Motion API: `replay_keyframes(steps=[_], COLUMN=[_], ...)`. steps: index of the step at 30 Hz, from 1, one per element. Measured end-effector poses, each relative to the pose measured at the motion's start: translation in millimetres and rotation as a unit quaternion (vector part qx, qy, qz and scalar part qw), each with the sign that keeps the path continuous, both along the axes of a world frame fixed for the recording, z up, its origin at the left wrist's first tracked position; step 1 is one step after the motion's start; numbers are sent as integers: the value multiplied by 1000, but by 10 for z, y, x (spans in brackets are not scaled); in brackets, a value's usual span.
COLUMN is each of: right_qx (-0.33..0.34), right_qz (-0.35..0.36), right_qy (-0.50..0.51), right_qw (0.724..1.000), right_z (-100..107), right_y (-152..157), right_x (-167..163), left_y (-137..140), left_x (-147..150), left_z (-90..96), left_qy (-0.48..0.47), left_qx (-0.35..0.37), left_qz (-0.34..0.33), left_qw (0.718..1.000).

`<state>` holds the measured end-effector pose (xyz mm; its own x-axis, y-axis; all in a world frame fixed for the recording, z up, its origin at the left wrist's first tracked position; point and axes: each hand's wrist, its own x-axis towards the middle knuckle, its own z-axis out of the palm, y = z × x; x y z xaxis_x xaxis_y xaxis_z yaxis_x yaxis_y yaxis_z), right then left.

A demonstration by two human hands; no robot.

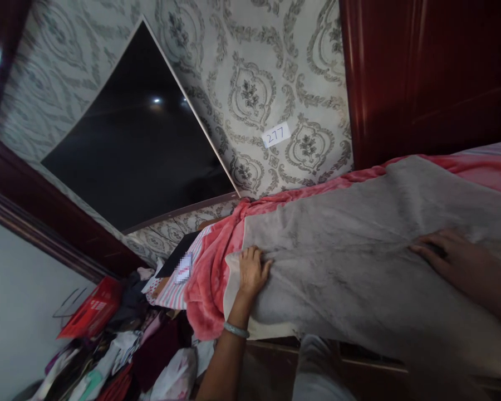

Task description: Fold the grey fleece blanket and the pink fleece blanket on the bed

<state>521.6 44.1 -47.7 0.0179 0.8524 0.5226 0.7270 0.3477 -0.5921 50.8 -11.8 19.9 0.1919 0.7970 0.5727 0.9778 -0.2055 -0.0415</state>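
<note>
A grey plush blanket [325,273] lies spread out, with soft creases across it and its pale underside turned up along the near left edge. My left hand [253,270], a bangle on its wrist, rests on the blanket's left end with fingers laid on the cloth and thumb apart. Farther right, my right hand [446,250] pinches the same blanket between thumb and forefinger, and folds run toward the fingertips. Beneath the grey cloth a pink fleece blanket [209,278] shows at the left end and along the wall.
A large dark television [150,139] stands against the patterned wall [250,89]. Dark red wood panelling [426,78] rises at the right. Heaped clothes [121,351] and a red basket [94,309] lie at lower left. A striped sheet [173,295] sticks out under the pink blanket.
</note>
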Motion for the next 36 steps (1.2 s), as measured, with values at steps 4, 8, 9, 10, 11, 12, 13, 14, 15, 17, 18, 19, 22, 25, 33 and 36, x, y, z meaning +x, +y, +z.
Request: replay_keyframes(steps=[4, 8, 9, 10, 11, 12, 13, 14, 15, 17, 18, 19, 22, 25, 33, 36], right_qx=[19, 27, 27, 27, 27, 30, 33, 38, 43, 50, 51, 51, 42, 26, -5, -30], right_qz=[13, 22, 29, 35, 40, 45, 49, 52, 55, 58, 56, 54, 65, 85, 5, 17], right_qy=[2, 12, 14, 14, 13, 10, 6, 2, -3, -11, -14, -17, -31, -46, -40, -72], right_qw=[1000, 999, 999, 999, 999, 998, 998, 998, 998, 997, 997, 997, 996, 995, 999, 997], right_z=[-12, 9, 26, 48, 75, 107, 145, 187, 232, 322, 362, 394, 439, 430, 457, 426], right_y=[2, 7, 7, 7, 9, 11, 15, 19, 23, 30, 34, 36, 38, 14, -172, -186], right_x=[3, -43, -57, -68, -76, -79, -79, -76, -73, -73, -78, -86, -116, -82, 534, 708], left_y=[-1, 72, 91, 108, 122, 135, 146, 156, 168, 199, 219, 239, 291, 292, 247, 281], left_x=[69, 8, -15, -35, -54, -70, -84, -97, -111, -144, -163, -184, -242, -274, -304, -324], left_z=[-29, 61, 105, 155, 207, 262, 318, 373, 427, 527, 570, 607, 679, 694, 629, 622], left_qy=[1, -77, -91, -100, -102, -98, -90, -80, -70, -55, -51, -48, -49, -48, -55, -61], left_qx=[-42, -8, 5, 18, 31, 41, 48, 54, 59, 75, 85, 95, 115, 112, 70, 57], left_qz=[2, -4, -6, -9, -10, -13, -13, -11, -8, 8, 18, 29, 46, 37, 19, 29], left_qw=[999, 997, 996, 995, 994, 994, 995, 995, 996, 996, 995, 994, 991, 992, 996, 996])
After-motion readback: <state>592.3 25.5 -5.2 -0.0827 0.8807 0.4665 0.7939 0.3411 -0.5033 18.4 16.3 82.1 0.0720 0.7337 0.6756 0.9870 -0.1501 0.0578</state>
